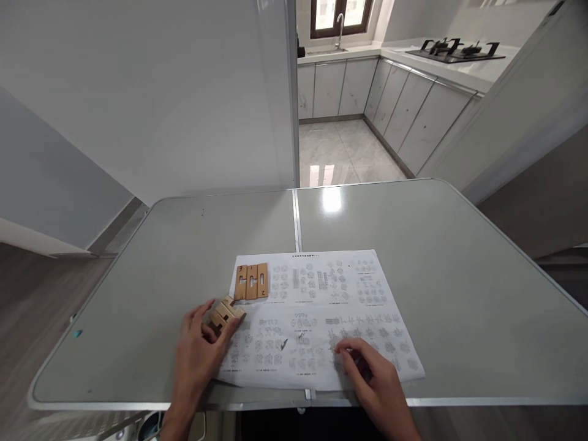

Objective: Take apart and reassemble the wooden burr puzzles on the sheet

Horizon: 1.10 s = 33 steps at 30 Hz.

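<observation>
My left hand (pixel 199 343) is at the left edge of a printed sheet (pixel 316 309), its thumb and fingers closed around a small cluster of notched wooden puzzle pieces (pixel 226 314). Just beyond it, three flat wooden pieces (pixel 252 281) lie side by side on the sheet, with cut-out slots and handwritten numbers. Over the lower right of the paper rests my right hand (pixel 370 373), fingers curled and the thumb and index tips close together. Nothing shows between those fingertips. Rows of small line diagrams cover the sheet.
The grey folding table (pixel 459 275) has a metal rim and a centre seam (pixel 296 217). A white wall panel (pixel 184 98) stands behind its left half. Beyond the right half is a kitchen with cabinets (pixel 413 110), a gas stove (pixel 454 52) and a faucet (pixel 340 27).
</observation>
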### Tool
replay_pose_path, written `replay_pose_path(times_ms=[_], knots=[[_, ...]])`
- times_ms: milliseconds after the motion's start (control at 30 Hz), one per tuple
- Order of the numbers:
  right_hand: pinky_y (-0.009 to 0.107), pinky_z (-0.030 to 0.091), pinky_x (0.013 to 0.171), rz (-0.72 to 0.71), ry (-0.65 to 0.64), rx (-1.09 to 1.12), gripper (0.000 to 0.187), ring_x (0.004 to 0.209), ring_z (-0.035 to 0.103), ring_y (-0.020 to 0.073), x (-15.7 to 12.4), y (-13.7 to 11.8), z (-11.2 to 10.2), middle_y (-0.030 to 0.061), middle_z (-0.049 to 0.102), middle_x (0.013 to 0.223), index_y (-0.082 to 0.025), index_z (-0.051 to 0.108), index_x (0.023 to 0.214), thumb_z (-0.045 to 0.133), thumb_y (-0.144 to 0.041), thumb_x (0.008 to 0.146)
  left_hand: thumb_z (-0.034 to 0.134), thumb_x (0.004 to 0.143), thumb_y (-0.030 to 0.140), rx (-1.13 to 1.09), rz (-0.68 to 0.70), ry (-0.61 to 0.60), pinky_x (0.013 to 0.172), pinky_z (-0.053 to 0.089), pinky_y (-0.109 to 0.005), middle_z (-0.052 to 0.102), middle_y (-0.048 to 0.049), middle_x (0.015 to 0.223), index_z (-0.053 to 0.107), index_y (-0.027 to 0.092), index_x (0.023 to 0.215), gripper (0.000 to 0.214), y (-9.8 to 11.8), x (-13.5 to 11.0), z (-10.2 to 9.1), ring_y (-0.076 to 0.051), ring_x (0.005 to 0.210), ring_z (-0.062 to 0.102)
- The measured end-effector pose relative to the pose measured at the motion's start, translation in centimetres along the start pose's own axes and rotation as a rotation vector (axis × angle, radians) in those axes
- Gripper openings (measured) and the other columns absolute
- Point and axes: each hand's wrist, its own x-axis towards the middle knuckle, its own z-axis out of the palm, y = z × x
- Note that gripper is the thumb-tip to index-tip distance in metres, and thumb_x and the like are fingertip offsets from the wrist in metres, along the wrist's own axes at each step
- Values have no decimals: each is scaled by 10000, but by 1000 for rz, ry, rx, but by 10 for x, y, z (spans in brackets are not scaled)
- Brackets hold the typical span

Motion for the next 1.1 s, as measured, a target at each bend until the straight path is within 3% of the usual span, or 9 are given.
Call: replay_pose_path(times_ms=[100,267,467,667,900,1100], knots=[[267,519,618,-19,-1,0,283,697,647,183,0,3,0,52,736,902,-238,708,1004,518,-442,1050,586,825,760,-72,-69,80,679,550,-376,669,-67,1054,638,198,1306,741,-12,-4,-3,-180,606,596],[253,523,597,-58,6,-1,261,671,647,173,1,2,0,38,739,884,-246,708,990,526,-424,1047,599,854,714,-303,-206,87,579,482,-280,672,-3,698,649,200,1246,649,-19,-9,-3,-197,603,614],[258,527,581,-79,34,-3,251,648,648,177,0,1,-1,39,748,884,-247,712,986,541,-423,1038,636,845,664,-400,-235,90,621,529,-284,744,-34,784,680,211,1132,538,-18,-8,-2,-236,725,705],[260,517,591,-80,7,17,236,636,620,165,-1,5,-1,27,739,888,-253,699,999,532,-411,1048,618,846,650,-381,-186,175,746,569,-320,759,-67,989,683,211,1062,493,-31,0,7,-256,890,724],[268,495,591,-115,-44,37,238,627,598,161,0,5,-6,25,730,879,-246,692,1022,511,-396,1059,630,836,615,-374,-168,234,841,582,-357,749,-68,954,673,206,1037,458,-34,6,14,-255,909,724],[272,481,581,-148,-90,66,243,623,598,164,0,5,-10,27,727,855,-244,694,1013,497,-378,1061,636,814,587,-356,-136,275,767,597,-342,728,-51,823,669,192,991,434,-29,7,15,-236,787,716]])
